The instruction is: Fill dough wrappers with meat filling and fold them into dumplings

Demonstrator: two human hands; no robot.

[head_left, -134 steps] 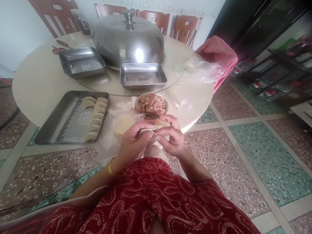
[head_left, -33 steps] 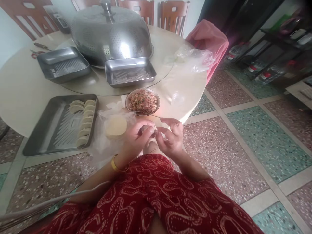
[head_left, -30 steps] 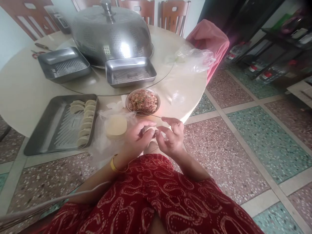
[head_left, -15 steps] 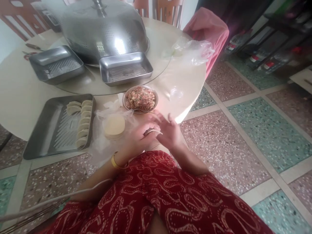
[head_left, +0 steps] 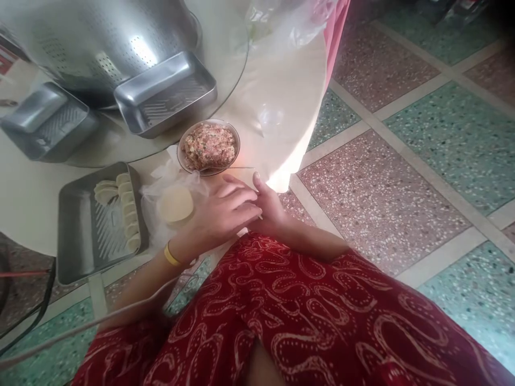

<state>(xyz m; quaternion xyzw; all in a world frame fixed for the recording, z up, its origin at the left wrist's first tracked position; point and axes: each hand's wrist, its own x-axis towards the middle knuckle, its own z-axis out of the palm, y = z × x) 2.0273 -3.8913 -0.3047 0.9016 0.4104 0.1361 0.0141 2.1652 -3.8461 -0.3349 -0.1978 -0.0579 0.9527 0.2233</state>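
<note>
My left hand (head_left: 219, 214) lies folded over my right hand (head_left: 269, 206) just off the round table's edge, above my red patterned lap. Both press together on a dumpling, of which only a pale sliver (head_left: 260, 216) shows between them. Right behind the hands stands a bowl (head_left: 182, 155) of minced filling with a spoon handle (head_left: 235, 168) sticking out. A stack of round wrappers (head_left: 175, 203) lies on clear plastic to the left of my left hand.
A steel tray (head_left: 76, 230) at the left holds a row of folded dumplings (head_left: 125, 209). Two empty steel trays (head_left: 169, 99) (head_left: 44, 126) and a perforated steel dome cover (head_left: 100, 43) sit further back. A clear plastic bag (head_left: 289, 21) and a pink cloth (head_left: 336, 27) lie at the table's far side.
My hands went from pinching the dumpling with fingertips to closing flat over it, left over right. The view dropped and swung, so the table now sits higher and further left.
</note>
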